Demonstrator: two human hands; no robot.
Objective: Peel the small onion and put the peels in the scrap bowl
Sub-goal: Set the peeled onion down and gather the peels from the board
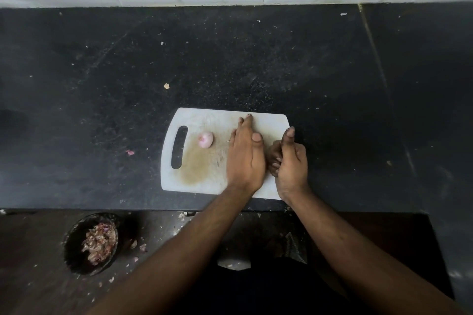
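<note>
I am working at a white cutting board (202, 174) lying on the black worktop (230, 64). The small onion (205, 139) is resting on the board's left half, just right of the handle slot, untouched by either hand. It looks pale pink and largely bare, so I judge the peeling to be nearly or fully done. It is close to round; I cannot tell a clear long axis, but a darker pink end is facing up and to the left.

My left hand (245, 158) is lying flat and open on the board, fingers extended toward the far edge, holding nothing visible. My right hand (290, 161) is curled into a narrow fist with the thumb up; whether it is enclosing peels I cannot tell.

The onion is lying to the left of both hands, and the left hand is the nearer one. The scrap bowl (76, 245), already containing peels, is sitting below the worktop's near edge, well apart to the near left.
</note>
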